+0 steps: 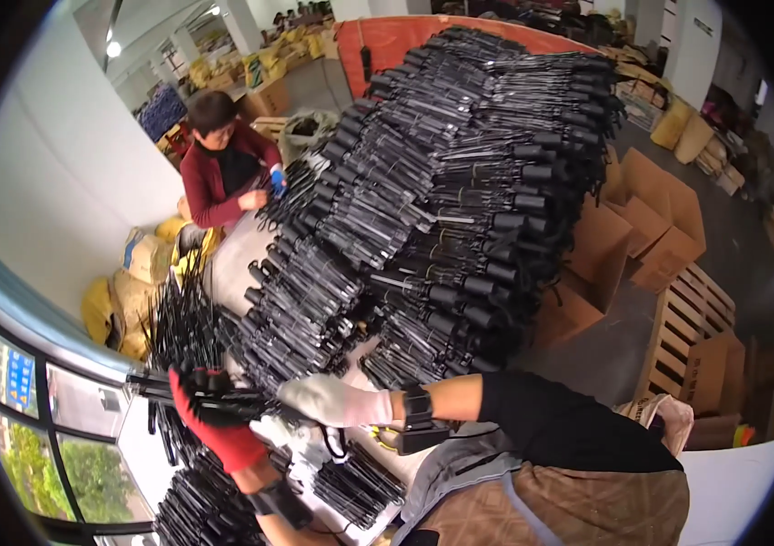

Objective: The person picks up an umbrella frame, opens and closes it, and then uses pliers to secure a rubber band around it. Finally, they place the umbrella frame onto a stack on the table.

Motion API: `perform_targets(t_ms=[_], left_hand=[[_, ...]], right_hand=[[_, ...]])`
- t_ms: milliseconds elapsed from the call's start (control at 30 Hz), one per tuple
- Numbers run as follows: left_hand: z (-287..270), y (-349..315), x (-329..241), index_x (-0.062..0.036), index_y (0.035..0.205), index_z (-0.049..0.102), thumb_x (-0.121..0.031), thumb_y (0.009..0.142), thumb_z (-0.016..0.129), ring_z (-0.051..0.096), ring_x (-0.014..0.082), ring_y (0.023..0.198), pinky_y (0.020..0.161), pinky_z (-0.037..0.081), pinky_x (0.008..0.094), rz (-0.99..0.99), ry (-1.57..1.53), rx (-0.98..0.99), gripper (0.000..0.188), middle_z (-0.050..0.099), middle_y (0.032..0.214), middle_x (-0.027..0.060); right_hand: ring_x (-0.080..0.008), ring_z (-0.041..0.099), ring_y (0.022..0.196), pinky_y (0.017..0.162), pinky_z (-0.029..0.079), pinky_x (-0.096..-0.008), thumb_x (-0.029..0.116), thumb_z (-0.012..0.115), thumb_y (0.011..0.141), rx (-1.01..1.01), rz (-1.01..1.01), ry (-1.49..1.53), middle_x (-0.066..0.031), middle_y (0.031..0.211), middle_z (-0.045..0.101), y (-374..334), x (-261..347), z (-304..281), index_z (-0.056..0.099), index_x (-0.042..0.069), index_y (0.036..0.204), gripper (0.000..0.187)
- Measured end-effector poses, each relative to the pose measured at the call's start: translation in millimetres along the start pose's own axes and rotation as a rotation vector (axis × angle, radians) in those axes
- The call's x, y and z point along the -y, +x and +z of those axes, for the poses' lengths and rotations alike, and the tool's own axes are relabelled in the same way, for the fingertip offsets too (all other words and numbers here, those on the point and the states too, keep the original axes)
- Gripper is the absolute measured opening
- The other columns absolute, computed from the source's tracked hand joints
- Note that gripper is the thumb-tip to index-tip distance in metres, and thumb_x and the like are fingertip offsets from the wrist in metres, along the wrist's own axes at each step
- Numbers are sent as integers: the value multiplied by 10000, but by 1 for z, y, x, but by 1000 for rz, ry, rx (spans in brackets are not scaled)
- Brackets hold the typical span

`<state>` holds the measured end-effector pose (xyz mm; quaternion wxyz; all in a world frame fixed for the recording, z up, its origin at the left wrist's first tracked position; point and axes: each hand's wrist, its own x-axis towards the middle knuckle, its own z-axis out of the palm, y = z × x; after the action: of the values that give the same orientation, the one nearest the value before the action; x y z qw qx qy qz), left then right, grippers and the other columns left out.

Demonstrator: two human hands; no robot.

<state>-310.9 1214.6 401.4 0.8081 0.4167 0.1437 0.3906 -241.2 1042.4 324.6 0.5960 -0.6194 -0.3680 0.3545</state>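
My left hand (214,420), in a red and black glove, is closed around a black folding umbrella frame (241,400). The ribs of that frame stick out to the left past my fist. In a white glove, my right hand (332,401) is curled at the frame's other end, its fingertips partly hidden. Below my hands, bundled umbrella frames (355,490) lie on the table, with white crumpled material (301,444) beside them. Just beyond my left hand stands a loose heap of thin black ribs (189,320).
A long pile of bundled umbrella frames (460,173) covers the table ahead. Across it, a person in a dark red top (214,177) handles more frames. Open cardboard boxes (587,259) and a wooden pallet (689,314) stand at right; yellow sacks (123,296) and windows are at left.
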Motion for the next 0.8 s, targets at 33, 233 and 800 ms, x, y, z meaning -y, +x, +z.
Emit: perform_targets(t_ms=[33,233,800], left_hand=[[12,-16,5,-71,1075,603,-350,964,540,514,132,638,616,465,269,-7,-13,25,307,536,760,15],[-85,-13,-3,-51,1245,562,-421,968,505,581,183,765,793,498,347,75,135,100,465,610,912,58],[-5,-45,20,-11,1039,650,-292,970,540,588,120,734,663,462,260,284,382,-283,309,665,888,65]], right_hand=[[-149,557,624,544,453,-300,338,461,1010,51,-171,40,-57,722,588,0,-5,5,597,6,982,360],[-255,644,713,623,495,-348,317,525,978,229,-390,-5,-168,811,652,3,25,36,577,-19,1072,353],[-368,617,939,829,472,-407,337,508,962,142,-125,5,-249,988,634,38,24,58,575,-50,1106,418]])
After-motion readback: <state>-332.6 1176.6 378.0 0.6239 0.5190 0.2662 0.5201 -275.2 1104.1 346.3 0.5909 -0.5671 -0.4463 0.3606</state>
